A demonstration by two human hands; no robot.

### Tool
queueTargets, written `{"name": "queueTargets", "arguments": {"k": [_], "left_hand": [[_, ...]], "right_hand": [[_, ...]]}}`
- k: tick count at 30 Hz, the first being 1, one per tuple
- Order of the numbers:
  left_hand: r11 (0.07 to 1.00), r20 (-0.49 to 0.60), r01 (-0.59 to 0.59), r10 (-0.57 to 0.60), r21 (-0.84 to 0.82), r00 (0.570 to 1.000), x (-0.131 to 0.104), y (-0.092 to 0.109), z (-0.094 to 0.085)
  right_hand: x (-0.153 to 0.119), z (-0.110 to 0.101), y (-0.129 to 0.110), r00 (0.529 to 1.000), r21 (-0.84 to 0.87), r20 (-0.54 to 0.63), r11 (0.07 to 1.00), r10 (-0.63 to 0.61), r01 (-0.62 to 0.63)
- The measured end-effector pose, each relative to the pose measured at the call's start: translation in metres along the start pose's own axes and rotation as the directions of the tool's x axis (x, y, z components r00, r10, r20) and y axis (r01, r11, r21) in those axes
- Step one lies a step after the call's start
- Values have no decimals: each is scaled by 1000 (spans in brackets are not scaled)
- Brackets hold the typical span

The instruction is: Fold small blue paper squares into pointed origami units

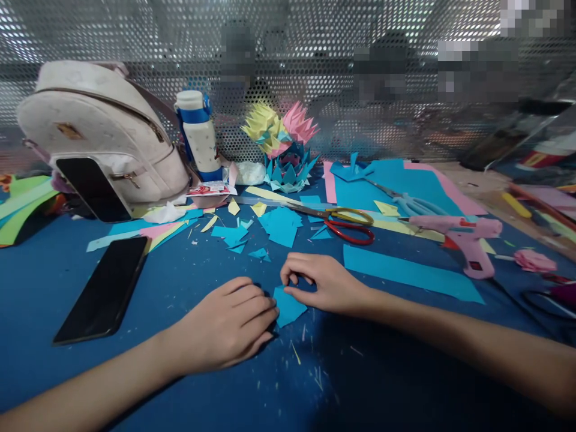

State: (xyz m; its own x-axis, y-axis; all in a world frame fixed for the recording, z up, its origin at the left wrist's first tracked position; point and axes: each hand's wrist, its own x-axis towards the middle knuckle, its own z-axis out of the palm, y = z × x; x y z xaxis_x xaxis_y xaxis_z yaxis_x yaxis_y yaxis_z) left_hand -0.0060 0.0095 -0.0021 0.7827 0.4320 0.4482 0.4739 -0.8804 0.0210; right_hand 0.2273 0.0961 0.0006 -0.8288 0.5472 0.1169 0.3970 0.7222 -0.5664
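Paper piece (pixel 290 309), blue, lies on the desk (pixel 243 399) between left hand (pixel 227 324), fingers bent at its edge, and right hand (pixel 324 282), half-curled, thumb at its far edge; neither grip clear.

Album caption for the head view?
Left hand and right hand at a blue paper piece, a pink paper flower beyond.

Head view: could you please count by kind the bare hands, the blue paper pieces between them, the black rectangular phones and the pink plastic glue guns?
Bare hands: 2
Blue paper piece between them: 1
Black rectangular phones: 2
Pink plastic glue gun: 1
Total: 6
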Motion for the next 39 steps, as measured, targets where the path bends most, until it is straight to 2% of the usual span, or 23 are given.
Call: {"name": "queueTargets", "arguments": {"k": [5,13,22,26,30,36,39], "left_hand": [[999,14,13,-12,-51,1000,1,-2,0],[993,115,55,-43,-101,992,3,-5,-2],[997,116,35,-26,-71,993,2,-6,-1],[999,46,39,-39,3,998,7,-3,5],[988,-95,51,-37,149,995,14,5,12],[987,-107,-59,75,150,991,8,2,4],[977,-46,-161,169,141,985,2,-9,-2]], "right_hand": [[0,-1,1,999,32,14,998,46,-46],[5,-9,11,991,68,111,996,-71,64],[7,-14,19,970,79,173,984,-173,162],[8,-17,20,962,97,173,976,-210,196],[8,-16,18,966,83,137,974,-219,209],[4,-14,11,972,109,115,975,-207,194],[1,-12,4,981,92,86,982,-175,167]]}}
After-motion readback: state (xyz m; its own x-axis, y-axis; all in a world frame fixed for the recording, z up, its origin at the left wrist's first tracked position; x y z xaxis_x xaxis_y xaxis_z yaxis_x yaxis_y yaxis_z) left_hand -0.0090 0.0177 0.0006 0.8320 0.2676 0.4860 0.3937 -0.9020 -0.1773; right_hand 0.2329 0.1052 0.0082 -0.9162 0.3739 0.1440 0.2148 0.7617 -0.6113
